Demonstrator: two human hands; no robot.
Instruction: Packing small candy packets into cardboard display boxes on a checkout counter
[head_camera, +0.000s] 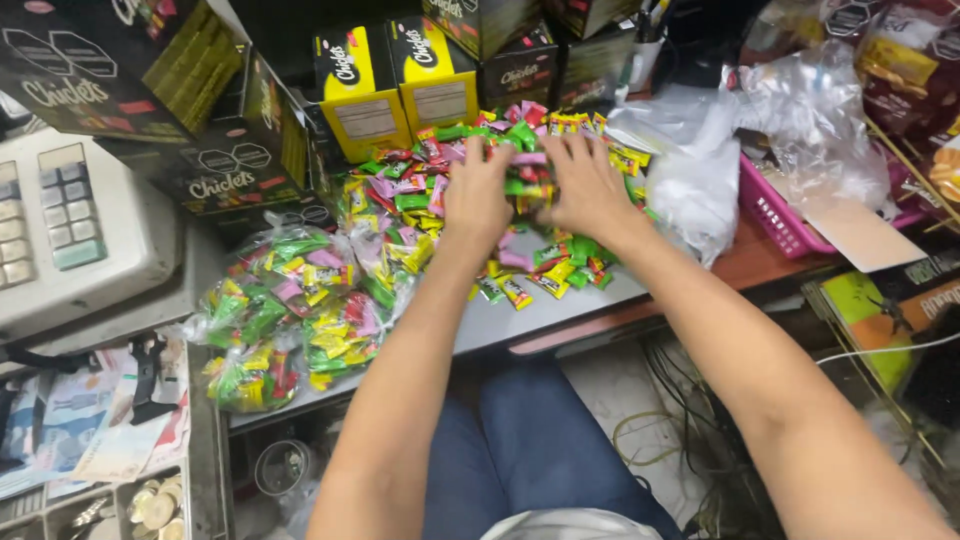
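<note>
**Two hands deep in a heap of wrapped sweets**

A seated person reaches both forearms out over the grey worktop (560, 310) into a loose pile of small wrapped candies (440, 185), green, pink, yellow and red, heaped before two yellow-and-black cartons (395, 85). The left hand (478, 195) lies palm down, fingers curled into the heap, its grip closing on a clutch of sweets. The right hand (590, 185) sits just beside it, fingers spread and bent over the same pile; whether its grip actually holds any pieces cannot be told from above. Both wrists are level, elbows drawn in toward the body, knuckles nearly touching.

Gathering cleanly here looks to call for cupping from both sides and sweeping toward the middle, since strays already lie near the worktop's front edge. Filled clear bags of candies (290, 310) rest to the left, near a cash register (70, 225); a pink basket (775, 210) and crumpled plastic bags (690, 180) stand to the right.
</note>
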